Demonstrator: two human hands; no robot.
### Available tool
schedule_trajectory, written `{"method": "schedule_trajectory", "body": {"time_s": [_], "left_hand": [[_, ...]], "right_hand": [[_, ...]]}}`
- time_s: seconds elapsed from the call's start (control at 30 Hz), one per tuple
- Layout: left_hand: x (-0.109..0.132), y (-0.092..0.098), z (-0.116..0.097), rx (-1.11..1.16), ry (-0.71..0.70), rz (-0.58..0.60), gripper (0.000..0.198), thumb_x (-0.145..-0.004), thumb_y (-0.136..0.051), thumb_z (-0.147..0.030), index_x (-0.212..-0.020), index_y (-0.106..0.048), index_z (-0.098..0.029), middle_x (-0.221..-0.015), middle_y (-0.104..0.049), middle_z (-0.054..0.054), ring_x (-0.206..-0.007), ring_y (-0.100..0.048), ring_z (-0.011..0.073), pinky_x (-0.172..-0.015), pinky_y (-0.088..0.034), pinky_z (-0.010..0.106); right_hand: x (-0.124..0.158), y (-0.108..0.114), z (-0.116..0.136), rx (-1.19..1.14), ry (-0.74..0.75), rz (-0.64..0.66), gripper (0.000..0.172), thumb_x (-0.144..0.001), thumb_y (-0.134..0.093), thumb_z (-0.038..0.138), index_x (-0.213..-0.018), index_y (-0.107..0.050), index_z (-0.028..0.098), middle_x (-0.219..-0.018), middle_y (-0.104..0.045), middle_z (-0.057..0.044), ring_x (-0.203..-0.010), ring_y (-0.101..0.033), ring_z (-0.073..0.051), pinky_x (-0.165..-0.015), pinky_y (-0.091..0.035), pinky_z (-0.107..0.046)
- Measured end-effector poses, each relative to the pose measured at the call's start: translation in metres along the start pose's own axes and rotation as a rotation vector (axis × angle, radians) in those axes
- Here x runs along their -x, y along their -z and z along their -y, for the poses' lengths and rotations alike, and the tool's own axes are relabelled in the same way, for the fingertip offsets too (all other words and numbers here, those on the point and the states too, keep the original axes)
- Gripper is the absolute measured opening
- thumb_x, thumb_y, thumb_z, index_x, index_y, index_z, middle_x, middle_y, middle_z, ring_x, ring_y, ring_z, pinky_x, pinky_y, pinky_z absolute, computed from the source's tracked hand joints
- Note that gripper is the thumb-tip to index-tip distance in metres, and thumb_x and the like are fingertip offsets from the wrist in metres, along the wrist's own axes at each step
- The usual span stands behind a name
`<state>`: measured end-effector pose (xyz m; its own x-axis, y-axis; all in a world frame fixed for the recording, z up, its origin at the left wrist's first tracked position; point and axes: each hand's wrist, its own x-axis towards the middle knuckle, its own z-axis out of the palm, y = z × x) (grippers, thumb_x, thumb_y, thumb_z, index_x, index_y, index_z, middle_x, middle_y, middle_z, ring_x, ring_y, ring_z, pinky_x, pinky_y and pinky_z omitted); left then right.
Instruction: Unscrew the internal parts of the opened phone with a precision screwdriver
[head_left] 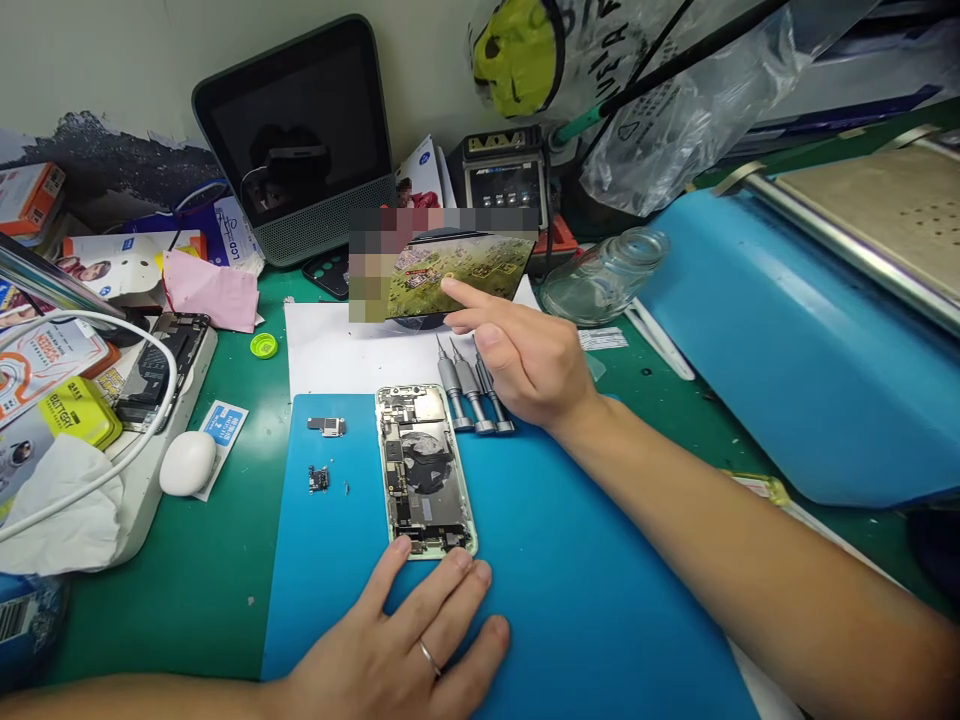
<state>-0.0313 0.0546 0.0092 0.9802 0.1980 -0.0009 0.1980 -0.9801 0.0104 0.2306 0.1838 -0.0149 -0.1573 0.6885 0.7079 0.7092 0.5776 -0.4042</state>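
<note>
My left hand (409, 635) wears a ring and has its fingers spread. Its fingertips rest on the bottom edge of an opened smartphone (427, 490), whose circuit board and inside parts are exposed. With the index finger stretched out, my right hand (529, 360) points at a lit phone screen (465, 270) that shows a green, game-like picture. Whether the fingertip touches the glass I cannot tell. Behind that hand lie several grey screwdrivers (466, 395), partly covered by it. Small loose phone parts (319, 478) and a metal bracket (328, 427) lie left of the opened phone on the blue mat (570, 560).
At the left are a white earbud case (187, 463), a white cable (169, 390) and another phone's frame (165, 370). A dark smart display (300, 130) leans at the back. A glass jar (604, 275) lies tipped beside white tweezers (660, 340). A blue machine (787, 350) fills the right.
</note>
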Motion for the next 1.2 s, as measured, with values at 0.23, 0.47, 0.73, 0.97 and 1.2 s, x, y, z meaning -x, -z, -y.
{"method": "schedule_trajectory", "body": {"time_s": [0.23,0.47,0.73,0.97,1.2], "left_hand": [[0.0011,-0.0007,-0.0001,-0.018,0.000,-0.022,0.057,-0.107,-0.035,-0.056,-0.150,-0.051,-0.023,-0.158,-0.045,0.009,-0.148,-0.031,0.0297,-0.117,-0.024,0.050],[-0.0004,0.0001,0.0013,-0.006,0.003,-0.024,0.056,-0.106,-0.038,-0.057,-0.150,-0.052,-0.024,-0.158,-0.046,0.009,-0.147,-0.033,0.0289,-0.114,-0.028,0.046],[-0.0005,0.0007,0.0009,-0.010,0.009,-0.038,0.055,-0.106,-0.039,-0.056,-0.147,-0.054,-0.024,-0.157,-0.047,0.009,-0.147,-0.033,0.0294,-0.115,-0.025,0.048],[-0.0005,0.0013,0.0017,-0.015,0.002,-0.018,0.058,-0.106,-0.037,-0.059,-0.150,-0.052,-0.025,-0.158,-0.045,0.008,-0.148,-0.032,0.0283,-0.113,-0.029,0.045],[0.0002,-0.0003,0.0004,-0.003,-0.004,-0.014,0.060,-0.105,-0.038,-0.059,-0.151,-0.050,-0.023,-0.160,-0.043,0.010,-0.150,-0.030,0.0297,-0.115,-0.029,0.046]], "right_hand": [[0.0005,-0.0006,-0.0023,0.031,0.008,0.008,0.035,-0.104,-0.038,0.028,-0.102,-0.072,0.018,-0.130,-0.071,-0.010,-0.111,-0.075,-0.025,-0.090,-0.063,-0.040],[-0.0004,0.0007,-0.0008,0.024,0.020,0.018,0.034,-0.103,-0.039,0.027,-0.100,-0.072,0.019,-0.127,-0.072,-0.010,-0.109,-0.075,-0.025,-0.087,-0.063,-0.041],[-0.0002,0.0019,-0.0011,-0.002,0.037,0.035,0.035,-0.102,-0.040,0.026,-0.094,-0.073,0.020,-0.118,-0.077,-0.009,-0.102,-0.077,-0.025,-0.079,-0.062,-0.041],[-0.0002,0.0008,-0.0017,0.001,0.068,0.008,0.035,-0.100,-0.041,0.021,-0.087,-0.073,0.020,-0.106,-0.080,-0.008,-0.101,-0.078,-0.025,-0.074,-0.061,-0.039],[-0.0001,0.0019,0.0004,0.041,0.007,-0.003,0.034,-0.102,-0.039,0.026,-0.099,-0.073,0.019,-0.127,-0.073,-0.009,-0.106,-0.076,-0.026,-0.085,-0.064,-0.039]]}}
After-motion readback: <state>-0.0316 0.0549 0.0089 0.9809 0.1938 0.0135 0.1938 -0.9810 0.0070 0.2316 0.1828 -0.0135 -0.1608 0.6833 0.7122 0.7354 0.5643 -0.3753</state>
